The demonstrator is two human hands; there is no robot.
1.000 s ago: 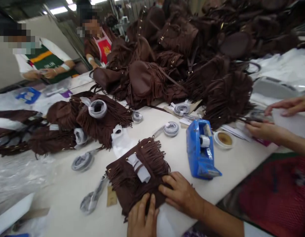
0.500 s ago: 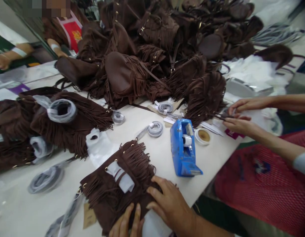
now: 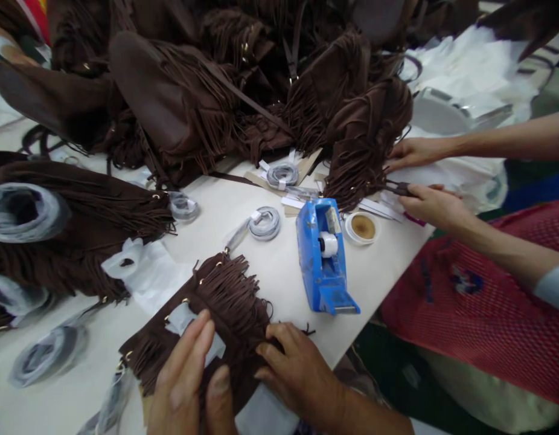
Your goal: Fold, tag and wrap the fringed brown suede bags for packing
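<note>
A small brown fringed suede bag (image 3: 229, 302) lies flat on the white table (image 3: 284, 266) right in front of me. My left hand (image 3: 189, 380) rests on it with fingers stretched forward, partly covering a white paper wrap (image 3: 182, 317) on the bag's front. My right hand (image 3: 297, 371) presses its bent fingertips on the bag's right lower edge. Neither hand lifts the bag. A blue tape dispenser (image 3: 323, 257) stands just to the right of the bag.
A big heap of brown fringed bags (image 3: 225, 90) fills the far side. More fringed bags with paper-wrapped straps (image 3: 57, 217) lie at left. Coiled grey straps (image 3: 265, 223) and a small round lid (image 3: 363, 227) sit mid-table. Another person's hands (image 3: 424, 181) work at right.
The view has tipped down and moved closer. My left hand has slid forward up onto the bag and over the white wrap. The other person's hands moved in toward the fringed bag at right.
</note>
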